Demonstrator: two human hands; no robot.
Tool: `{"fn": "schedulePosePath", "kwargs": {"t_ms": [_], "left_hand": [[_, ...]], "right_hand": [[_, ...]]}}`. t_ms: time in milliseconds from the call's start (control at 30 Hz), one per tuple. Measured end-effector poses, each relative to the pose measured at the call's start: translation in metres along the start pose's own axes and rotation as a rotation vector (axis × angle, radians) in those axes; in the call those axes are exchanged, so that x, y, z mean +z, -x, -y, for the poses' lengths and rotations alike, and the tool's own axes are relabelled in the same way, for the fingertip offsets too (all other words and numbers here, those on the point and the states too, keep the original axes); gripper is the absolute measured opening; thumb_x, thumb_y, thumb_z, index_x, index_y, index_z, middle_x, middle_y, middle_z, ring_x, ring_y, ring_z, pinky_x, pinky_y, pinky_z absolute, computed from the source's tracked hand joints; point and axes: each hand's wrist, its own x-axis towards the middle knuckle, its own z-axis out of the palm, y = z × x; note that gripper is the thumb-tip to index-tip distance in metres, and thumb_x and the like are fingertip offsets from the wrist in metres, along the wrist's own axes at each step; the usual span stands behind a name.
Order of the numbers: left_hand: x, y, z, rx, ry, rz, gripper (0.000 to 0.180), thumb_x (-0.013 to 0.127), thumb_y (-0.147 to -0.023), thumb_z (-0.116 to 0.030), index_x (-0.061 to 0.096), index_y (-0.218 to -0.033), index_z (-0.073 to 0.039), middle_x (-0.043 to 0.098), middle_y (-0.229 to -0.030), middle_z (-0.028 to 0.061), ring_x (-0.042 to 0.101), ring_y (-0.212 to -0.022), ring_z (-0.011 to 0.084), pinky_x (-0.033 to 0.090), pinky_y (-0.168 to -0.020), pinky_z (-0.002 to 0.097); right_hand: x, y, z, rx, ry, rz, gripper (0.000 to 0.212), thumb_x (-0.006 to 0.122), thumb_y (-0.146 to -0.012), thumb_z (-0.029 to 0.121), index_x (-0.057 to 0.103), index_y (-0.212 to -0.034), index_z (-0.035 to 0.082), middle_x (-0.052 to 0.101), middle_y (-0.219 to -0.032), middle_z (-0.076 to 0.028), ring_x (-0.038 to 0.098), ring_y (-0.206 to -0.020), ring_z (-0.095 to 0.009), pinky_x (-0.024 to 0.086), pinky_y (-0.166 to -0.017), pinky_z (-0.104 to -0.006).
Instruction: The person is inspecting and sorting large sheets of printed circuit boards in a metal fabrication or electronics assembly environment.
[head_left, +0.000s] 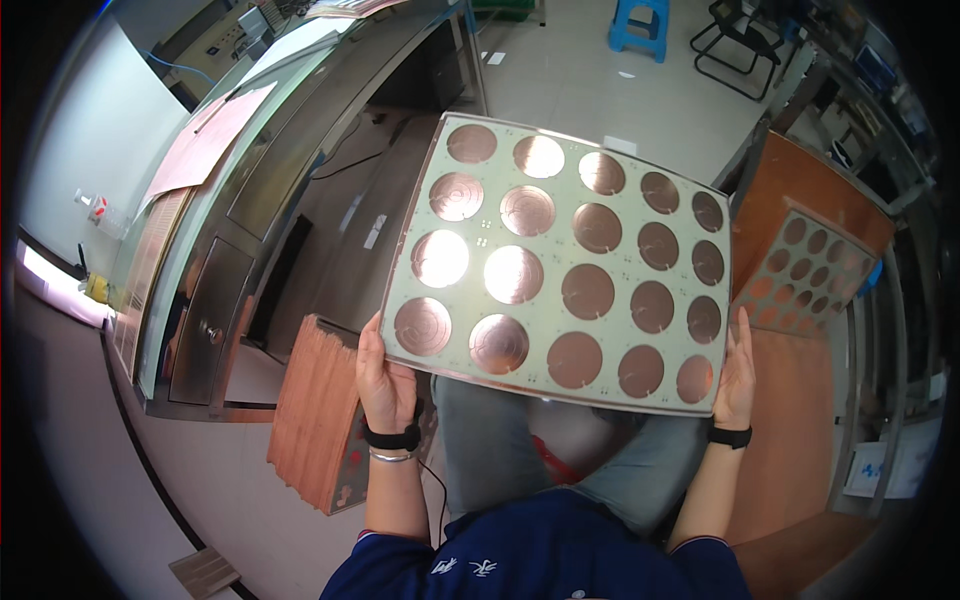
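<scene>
Above my lap I hold a large pale-green circuit board panel (560,240) covered with rows of round copper discs. It is tilted, and several discs on its left half shine with bright glare. My left hand (386,385) is closed on the near left corner, its thumb along the edge and its other fingers partly hidden. At the near right corner, my right hand (738,380) grips the side edge, with some fingers out of sight behind the panel. Both wrists carry black bands.
Close on my left stands a stack of reddish-brown sheets (315,415). A glass-topped desk (165,245) with metal drawers (205,320) is further left. On my right, a similar disc-covered panel (802,275) rests against a brown board (785,180). A blue stool (640,28) stands far ahead.
</scene>
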Motion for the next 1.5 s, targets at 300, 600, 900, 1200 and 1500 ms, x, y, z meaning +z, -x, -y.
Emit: {"fn": "schedulePosePath", "kwargs": {"t_ms": [300, 600, 900, 1200, 1500], "left_hand": [[0.014, 0.003, 0.015, -0.092, 0.204, 0.084, 0.037, 0.041, -0.097, -0.019, 0.040, -0.127, 0.002, 0.052, -0.122, 0.0128, 0.051, -0.112, 0.0203, 0.040, -0.099, 0.0363], [0.076, 0.072, 0.067, -0.435, 0.142, 0.206, 0.043, 0.049, -0.093, -0.013, 0.034, -0.133, -0.005, 0.046, -0.127, 0.0083, 0.046, -0.115, 0.0180, 0.040, -0.096, 0.0347], [0.046, 0.050, 0.043, -0.451, 0.080, 0.172, 0.039, 0.048, -0.093, -0.019, 0.040, -0.126, 0.000, 0.052, -0.118, 0.0131, 0.055, -0.106, 0.0206, 0.047, -0.089, 0.0346], [0.040, 0.045, 0.033, -0.460, 0.047, 0.178, 0.039, 0.053, -0.091, -0.019, 0.043, -0.124, 0.000, 0.054, -0.116, 0.0115, 0.056, -0.102, 0.0189, 0.046, -0.088, 0.0324], [0.020, 0.038, 0.033, -0.458, 0.056, 0.127, 0.043, 0.054, -0.089, -0.014, 0.041, -0.126, 0.002, 0.054, -0.116, 0.0123, 0.056, -0.102, 0.0202, 0.045, -0.088, 0.0321]], "right_hand": [[-0.031, 0.038, 0.000, 0.136, -0.035, -0.077, 0.039, 0.044, -0.095, 0.025, 0.041, -0.125, 0.000, 0.055, -0.117, -0.013, 0.058, -0.101, -0.023, 0.050, -0.083, -0.0355], [0.053, 0.069, -0.054, 0.186, -0.226, -0.115, 0.034, 0.050, -0.093, 0.024, 0.047, -0.120, 0.002, 0.056, -0.117, -0.009, 0.053, -0.110, -0.020, 0.044, -0.094, -0.0393], [-0.028, 0.033, 0.008, -0.023, -0.150, 0.154, 0.041, 0.041, -0.097, 0.024, 0.044, -0.126, -0.004, 0.057, -0.114, -0.008, 0.056, -0.104, -0.017, 0.047, -0.087, -0.0318], [0.003, 0.050, 0.004, 0.001, 0.227, -0.240, 0.042, 0.039, -0.097, 0.024, 0.045, -0.124, -0.007, 0.057, -0.114, -0.011, 0.056, -0.102, -0.016, 0.045, -0.088, -0.0298], [0.011, 0.059, 0.016, 0.023, 0.292, -0.129, 0.032, 0.046, -0.094, 0.021, 0.054, -0.111, -0.005, 0.060, -0.102, -0.009, 0.057, -0.091, -0.014, 0.045, -0.082, -0.0266]]}}
